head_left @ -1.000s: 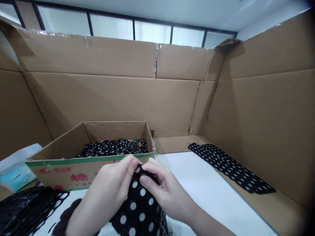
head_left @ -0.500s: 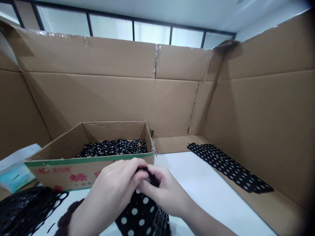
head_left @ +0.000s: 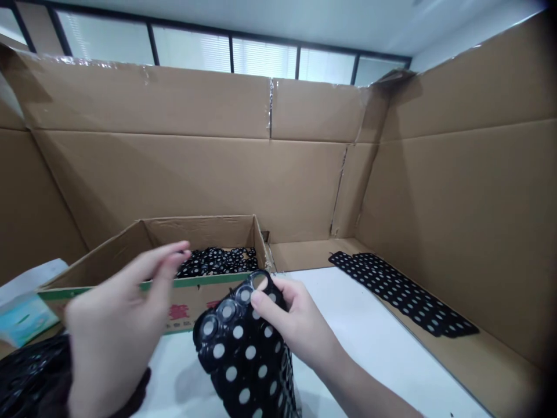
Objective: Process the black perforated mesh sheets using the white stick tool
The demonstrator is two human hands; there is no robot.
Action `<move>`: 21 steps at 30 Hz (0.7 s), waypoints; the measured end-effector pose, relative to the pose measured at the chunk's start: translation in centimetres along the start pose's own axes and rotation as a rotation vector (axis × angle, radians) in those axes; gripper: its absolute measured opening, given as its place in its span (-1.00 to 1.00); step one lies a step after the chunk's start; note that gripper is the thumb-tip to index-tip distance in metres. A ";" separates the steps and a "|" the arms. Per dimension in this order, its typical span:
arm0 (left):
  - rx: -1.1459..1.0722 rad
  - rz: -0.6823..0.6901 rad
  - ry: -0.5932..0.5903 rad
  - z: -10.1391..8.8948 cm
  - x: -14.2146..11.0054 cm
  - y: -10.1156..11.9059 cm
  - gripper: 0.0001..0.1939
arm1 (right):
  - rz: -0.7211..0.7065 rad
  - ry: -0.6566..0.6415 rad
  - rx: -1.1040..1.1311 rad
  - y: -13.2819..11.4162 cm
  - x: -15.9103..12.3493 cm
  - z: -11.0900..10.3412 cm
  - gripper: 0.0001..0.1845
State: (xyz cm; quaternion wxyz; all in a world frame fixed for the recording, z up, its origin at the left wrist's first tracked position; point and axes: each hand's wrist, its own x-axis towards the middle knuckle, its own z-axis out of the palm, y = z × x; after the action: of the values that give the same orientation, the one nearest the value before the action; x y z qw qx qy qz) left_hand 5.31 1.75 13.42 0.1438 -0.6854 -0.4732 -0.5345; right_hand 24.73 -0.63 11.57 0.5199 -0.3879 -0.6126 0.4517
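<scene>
My right hand (head_left: pixel 300 316) pinches the top corner of a flexible black sheet (head_left: pixel 250 352) with rows of whitish dots. Along its upper edge run several round rings, and one at the corner is an open hole. The sheet hangs over the white table, its lower end cut off by the picture's edge. My left hand (head_left: pixel 122 313), slightly blurred, is raised apart from the sheet, in front of the cardboard box (head_left: pixel 204 313). Its thumb and forefinger are pinched together, with a tiny dark bit between the tips that I cannot make out.
Dotted black pieces (head_left: pixel 217 261) lie heaped inside the box. More dotted sheets (head_left: pixel 404 293) lie flat at the right, by the cardboard wall (head_left: pixel 470 203). At the left are a black stringy pile (head_left: pixel 35 371) and a tissue pack (head_left: pixel 28 319). Tall cardboard walls surround the white table (head_left: pixel 348 325).
My left hand has come away from the sheet, moving left and up with fingertips pinched. The sheet's ringed upper edge now shows, while my right hand keeps its hold.
</scene>
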 end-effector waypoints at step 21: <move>-0.650 -0.275 -0.811 1.6 0.6 2.0 -0.69 | -0.212 -0.033 0.017 0.5 -0.3 0.8 -0.79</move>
State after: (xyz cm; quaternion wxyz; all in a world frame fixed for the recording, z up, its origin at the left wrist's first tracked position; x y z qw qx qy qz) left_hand 7.90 2.15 13.98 -0.3412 -0.7778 -0.3862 -0.3598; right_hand 24.01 -0.89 10.95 0.5578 -0.3090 -0.6550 0.4055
